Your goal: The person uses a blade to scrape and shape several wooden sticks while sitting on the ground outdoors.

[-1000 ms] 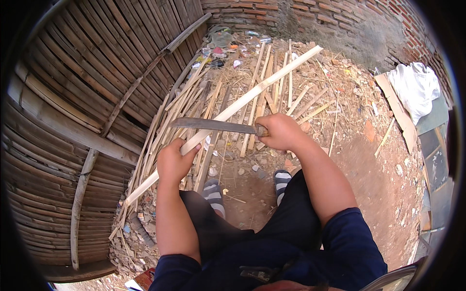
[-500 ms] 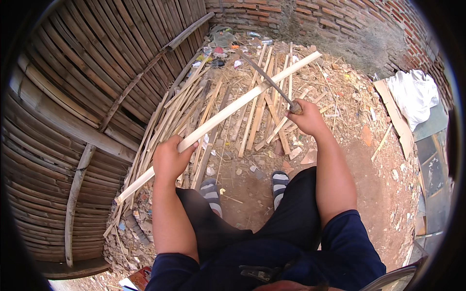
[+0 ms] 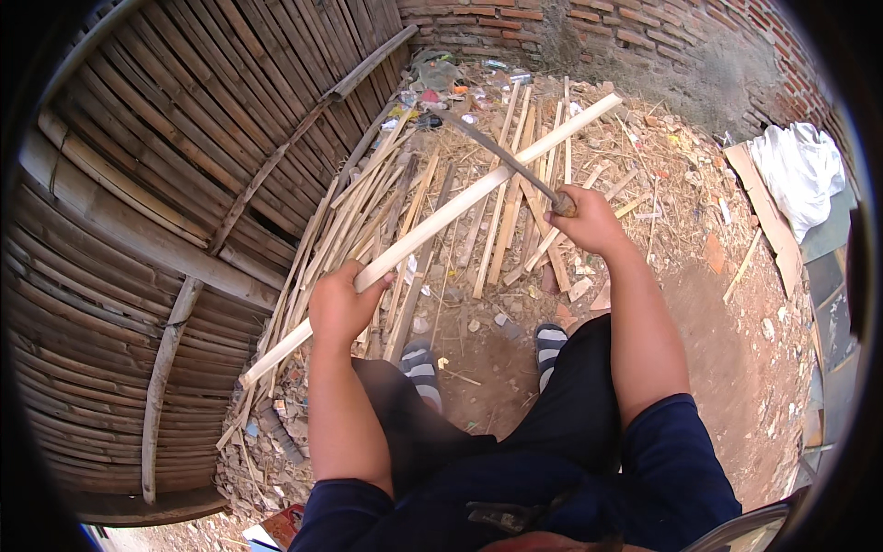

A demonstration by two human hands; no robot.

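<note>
My left hand (image 3: pixel 338 304) is closed around a long pale wooden strip (image 3: pixel 441 215), nearer its lower end. The strip slants up and away to the far right, its low end by the bamboo wall. In my right hand (image 3: pixel 590 224) is the stubby handle of a long, dark machete (image 3: pixel 506 158). Its blade points far left and crosses the strip beyond the middle; whether they touch is hard to tell. My right fingers wrap the handle. Below the strip, several loose wooden strips (image 3: pixel 501 235) lie on the ground.
Slatted bamboo wall (image 3: pixel 184 138) rises on the left, a brick wall (image 3: pixel 625 37) at the back. More thin sticks (image 3: pixel 336 212) are heaped along the bamboo. At right sit a white sack (image 3: pixel 796 179) and a cardboard piece (image 3: pixel 768 221). Rubble and litter cover the ground around my sandalled feet.
The whole view has shifted, so everything sits slightly farther right. The machete blade lies flatter across the strip, its tip lower and more to the left. Both holds are unchanged.
</note>
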